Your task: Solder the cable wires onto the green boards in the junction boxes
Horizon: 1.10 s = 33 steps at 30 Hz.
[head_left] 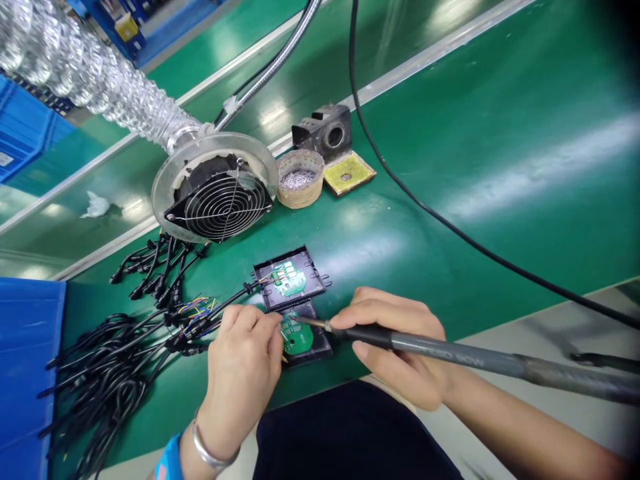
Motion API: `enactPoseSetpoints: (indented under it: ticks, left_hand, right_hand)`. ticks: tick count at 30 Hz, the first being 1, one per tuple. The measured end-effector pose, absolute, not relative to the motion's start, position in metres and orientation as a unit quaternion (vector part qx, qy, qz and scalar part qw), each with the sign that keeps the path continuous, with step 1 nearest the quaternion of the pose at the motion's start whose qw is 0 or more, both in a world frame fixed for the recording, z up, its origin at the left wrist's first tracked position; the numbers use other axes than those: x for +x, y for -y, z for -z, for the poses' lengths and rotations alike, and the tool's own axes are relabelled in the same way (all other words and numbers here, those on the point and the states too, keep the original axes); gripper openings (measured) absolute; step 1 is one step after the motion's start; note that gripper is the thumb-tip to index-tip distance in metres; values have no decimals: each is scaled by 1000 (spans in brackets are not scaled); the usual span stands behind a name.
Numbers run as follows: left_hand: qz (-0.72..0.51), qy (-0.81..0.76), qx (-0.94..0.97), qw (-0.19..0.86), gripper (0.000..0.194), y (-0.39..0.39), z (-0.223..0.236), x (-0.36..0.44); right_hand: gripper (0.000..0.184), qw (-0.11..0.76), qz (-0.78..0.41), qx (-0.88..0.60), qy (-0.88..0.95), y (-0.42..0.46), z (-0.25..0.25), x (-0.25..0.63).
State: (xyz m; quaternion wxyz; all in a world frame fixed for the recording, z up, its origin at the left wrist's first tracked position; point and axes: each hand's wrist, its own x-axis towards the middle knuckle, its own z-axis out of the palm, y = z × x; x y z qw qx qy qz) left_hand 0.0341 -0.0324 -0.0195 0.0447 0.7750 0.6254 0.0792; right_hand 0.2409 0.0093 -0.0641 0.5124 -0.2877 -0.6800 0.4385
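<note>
My right hand (400,340) grips a soldering iron (450,353) like a pen. Its thin metal tip meets the top part of a green circuit board (300,335) in the nearer black plastic tray. My left hand (249,353) is closed in a pinch at the board's left edge, on a thin wire of a black cable; the fingertips mostly hide the wire. Just beyond, a second black tray (320,283) holds another green board (290,279), with coloured wires of a black cable (235,297) running onto it.
Bundles of black cables (115,353) spread over the left of the green bench. Behind stand a fan hood (220,200) on a foil duct, a round tub (300,193) of metallic bits, a yellow sponge tray (349,172) and an iron holder (325,130). A black cord (425,207) crosses the right.
</note>
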Motion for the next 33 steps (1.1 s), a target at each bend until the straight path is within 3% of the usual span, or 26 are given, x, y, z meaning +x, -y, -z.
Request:
enactPoseSetpoints:
  ticks: [21, 33]
  left_hand:
    - [-75, -610, 789, 30, 15, 33, 25, 32]
    - [-63, -608, 791, 26, 20, 31, 23, 33]
  right_hand:
    - [31, 502, -432, -280, 695, -12, 65, 237]
    - [37, 487, -341, -247, 765, -7, 58, 236]
